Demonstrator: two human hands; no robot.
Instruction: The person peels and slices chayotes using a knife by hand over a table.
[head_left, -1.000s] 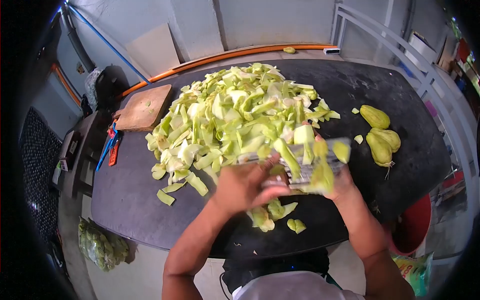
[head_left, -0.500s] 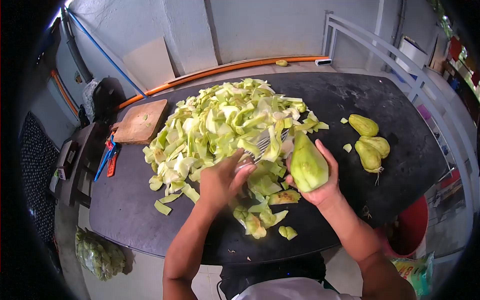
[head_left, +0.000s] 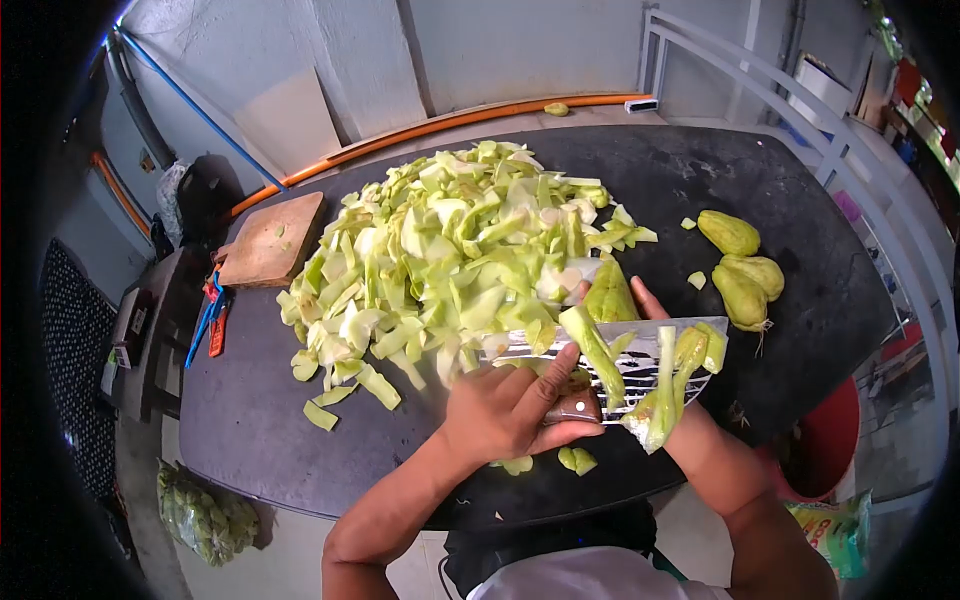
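Slotted knife, one, gripped in the closed left hand, crosswise toward the table's right edge, strips of peel on it. Squash, one, cupped in the nearer right hand, partly hidden beyond the knife, long axis toward the far edge. Red bucket, contents unclear, below right edge; plastic bag of green vegetables, floor, left.
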